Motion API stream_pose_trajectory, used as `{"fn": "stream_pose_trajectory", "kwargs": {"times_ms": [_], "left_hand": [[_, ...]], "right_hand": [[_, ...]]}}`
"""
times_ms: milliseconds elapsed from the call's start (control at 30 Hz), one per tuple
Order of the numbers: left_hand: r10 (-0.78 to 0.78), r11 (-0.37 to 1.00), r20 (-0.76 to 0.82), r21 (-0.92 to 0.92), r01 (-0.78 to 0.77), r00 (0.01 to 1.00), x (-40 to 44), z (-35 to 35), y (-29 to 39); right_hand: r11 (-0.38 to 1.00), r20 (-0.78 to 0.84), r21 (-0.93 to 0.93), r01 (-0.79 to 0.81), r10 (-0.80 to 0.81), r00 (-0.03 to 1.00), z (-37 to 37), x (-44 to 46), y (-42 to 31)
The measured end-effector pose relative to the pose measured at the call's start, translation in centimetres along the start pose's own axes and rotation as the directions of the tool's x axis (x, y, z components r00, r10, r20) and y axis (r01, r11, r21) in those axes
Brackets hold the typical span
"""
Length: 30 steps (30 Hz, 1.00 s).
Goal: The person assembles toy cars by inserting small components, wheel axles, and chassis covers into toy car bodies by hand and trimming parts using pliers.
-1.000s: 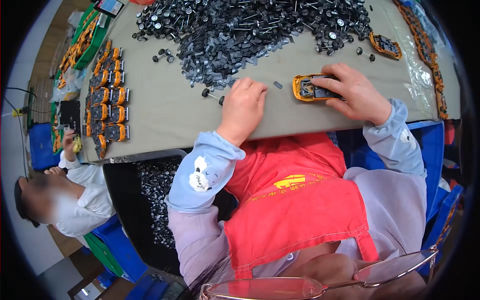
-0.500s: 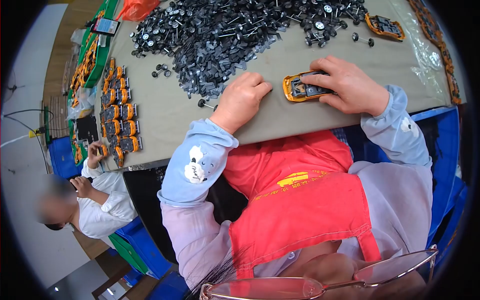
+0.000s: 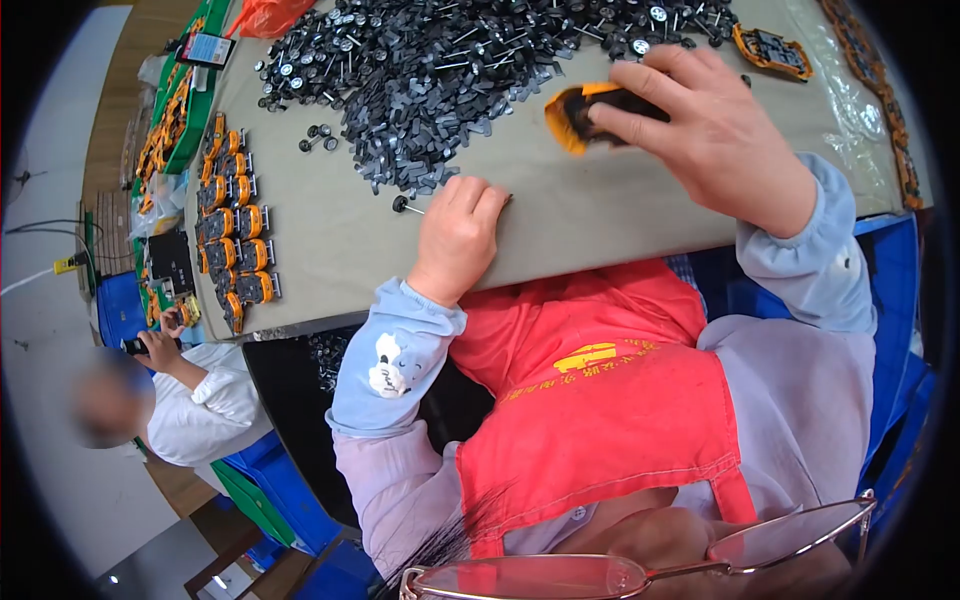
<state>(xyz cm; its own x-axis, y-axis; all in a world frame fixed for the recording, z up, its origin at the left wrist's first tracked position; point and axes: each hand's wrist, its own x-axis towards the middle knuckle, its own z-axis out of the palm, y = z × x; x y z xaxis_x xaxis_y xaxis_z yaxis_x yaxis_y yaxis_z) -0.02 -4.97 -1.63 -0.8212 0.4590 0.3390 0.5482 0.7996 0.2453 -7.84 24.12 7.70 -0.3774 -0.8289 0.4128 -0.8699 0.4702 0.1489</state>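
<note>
My right hand is raised over the table, gripping an orange and black toy car that is tilted and blurred. Fingers cover much of the car. My left hand rests near the table's front edge with its fingers curled closed. A speck of something dark shows at its fingertips, too small to name. Beside that hand lies a wheel axle, its far end covered by the hand. Just beyond is a heap of small dark grey plastic pieces.
A pile of black wheels on axles spreads along the back. Rows of orange toy cars stand at left. Another car body lies at back right, near a plastic sheet. At far left a co-worker handles small parts.
My right hand has lifted the toy car off the table and tilted it, moving up and away from me. My left hand has shifted left and slightly toward me, over the axle.
</note>
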Motion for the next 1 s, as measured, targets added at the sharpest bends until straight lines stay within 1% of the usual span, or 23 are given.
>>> {"fn": "stream_pose_trajectory", "kwargs": {"times_ms": [33, 133, 167, 200, 267, 300, 400, 433, 467, 533, 567, 600, 633, 667, 700, 733, 767, 867, 1000], "left_hand": [[-0.02, 0.999, -0.006, 0.031, 0.02, 1.0, -0.6, 0.0, -0.1], [-0.032, 0.999, -0.097, 0.01, 0.033, 0.995, -1.4, 0.5, -0.1], [-0.042, 0.999, -0.111, -0.006, 0.041, 0.993, -1.5, 0.7, -0.1], [-0.055, 0.998, -0.127, -0.024, 0.052, 0.99, -1.5, 0.9, -0.2], [-0.063, 0.997, -0.16, -0.046, 0.056, 0.985, -1.7, 1.1, -0.4], [-0.057, 0.998, -0.175, -0.051, 0.049, 0.983, -1.7, 1.2, -0.6], [-0.063, 0.996, -0.187, -0.075, 0.05, 0.98, -2.0, 1.5, -0.6], [-0.056, 0.996, -0.187, -0.072, 0.043, 0.981, -2.0, 1.3, -0.8], [-0.045, 0.997, -0.204, -0.064, 0.032, 0.978, -2.0, 1.3, -0.9], [-0.017, 0.999, -0.232, -0.052, 0.005, 0.973, -2.1, 1.7, -1.1], [-0.023, 0.999, -0.23, -0.052, 0.011, 0.973, -2.1, 1.9, -1.0], [-0.028, 0.998, -0.226, -0.053, 0.016, 0.974, -2.3, 1.8, -1.0], [-0.025, 0.999, -0.222, -0.046, 0.015, 0.975, -2.2, 1.7, -1.1], [-0.028, 0.999, -0.228, -0.051, 0.017, 0.973, -2.1, 1.6, -1.1], [-0.026, 0.998, -0.228, -0.053, 0.015, 0.973, -2.2, 1.7, -1.0], [-0.023, 0.998, -0.224, -0.055, 0.011, 0.974, -2.1, 1.6, -0.9], [-0.024, 0.998, -0.221, -0.055, 0.012, 0.975, -2.1, 1.5, -0.9], [-0.033, 0.998, -0.204, -0.058, 0.021, 0.979, -1.9, 1.4, -0.7], [-0.058, 0.997, -0.204, -0.066, 0.045, 0.977, -1.8, 1.4, -0.5]], "right_hand": [[0.994, -0.025, -0.105, 0.031, -0.034, 0.999, -0.2, 0.5, 0.0], [0.951, -0.049, -0.274, 0.146, -0.165, 0.985, 0.3, 2.0, 0.2], [0.937, -0.023, -0.294, 0.186, -0.202, 0.979, 0.7, 2.0, 0.2], [0.917, 0.083, -0.309, 0.252, -0.238, 0.968, 1.5, 1.7, 0.2], [0.864, 0.294, -0.328, 0.383, -0.292, 0.91, 2.5, 1.2, 0.2], [0.885, 0.292, -0.323, 0.336, -0.245, 0.925, 2.2, 1.6, 0.2], [0.87, 0.107, -0.43, 0.243, -0.218, 0.97, 0.7, 3.0, -0.5], [0.892, 0.175, -0.373, 0.257, -0.204, 0.963, 1.2, 2.8, -1.1], [0.899, 0.283, -0.342, 0.274, -0.18, 0.942, 2.1, 2.1, -1.4], [0.963, 0.281, -0.207, 0.174, -0.112, 0.953, 2.1, 1.8, -0.9], [0.994, 0.231, -0.094, 0.055, -0.031, 0.972, 1.7, 1.7, -0.8], [0.997, 0.19, 0.027, -0.066, 0.059, 0.98, 1.3, 1.5, -0.7], [0.972, 0.152, 0.148, -0.182, 0.159, 0.976, 0.8, 1.2, -0.5], [0.922, 0.174, 0.299, -0.247, 0.202, 0.964, 0.8, 0.6, -0.3], [0.841, 0.2, 0.443, -0.31, 0.244, 0.949, 1.1, -0.4, -0.3], [0.731, 0.23, 0.577, -0.364, 0.282, 0.931, 1.2, -1.2, -0.4], [0.685, 0.286, 0.596, -0.418, 0.305, 0.908, 1.2, -2.0, -0.7], [0.626, 0.279, 0.648, -0.433, 0.334, 0.9, 1.5, -3.7, -1.5], [0.617, 0.292, 0.635, -0.464, 0.364, 0.884, 1.9, -5.2, -1.7]]}}
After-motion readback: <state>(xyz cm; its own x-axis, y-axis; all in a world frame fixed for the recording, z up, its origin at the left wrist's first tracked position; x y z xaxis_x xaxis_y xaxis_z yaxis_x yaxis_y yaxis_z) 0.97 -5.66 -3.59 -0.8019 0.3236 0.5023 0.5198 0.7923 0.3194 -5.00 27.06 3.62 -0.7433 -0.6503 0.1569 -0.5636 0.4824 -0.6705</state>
